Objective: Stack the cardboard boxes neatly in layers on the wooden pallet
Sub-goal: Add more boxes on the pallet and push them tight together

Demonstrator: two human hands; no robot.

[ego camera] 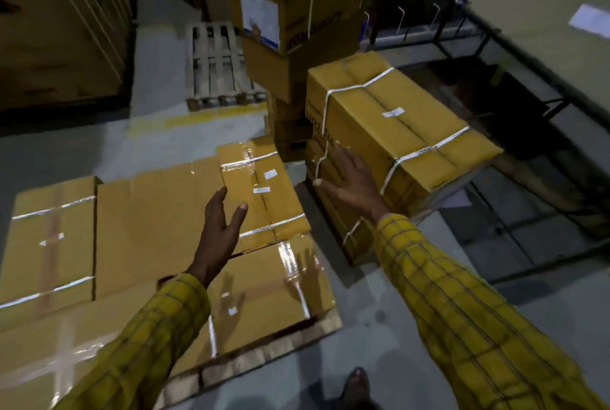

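Both hands were released and grasped nothing. The left hand (221, 221) hung with fingers spread above the layer of boxes (158, 211) laid flat on the pallet (264, 357), whose rough wooden edge showed at the near right corner. The right hand (355, 185), fingers straight and splayed, lay against the near side of a tilted box (396, 125) standing to the right of the pallet, on top of another box.

All boxes were rectangular, of smooth yellow-brown cardboard. The tilted box was bound with two flat white straps and carried a small white label on its taped centre seam. The layer's boxes bore glossy clear tape that caught the light, white straps and small labels.

Behind stood a taller stack (297, 13) of strapped cartons, one with a large white label. A second pallet (218, 66), slatted bare wood, lay on the grey concrete floor (66, 145). Both sleeves were yellow check fabric.
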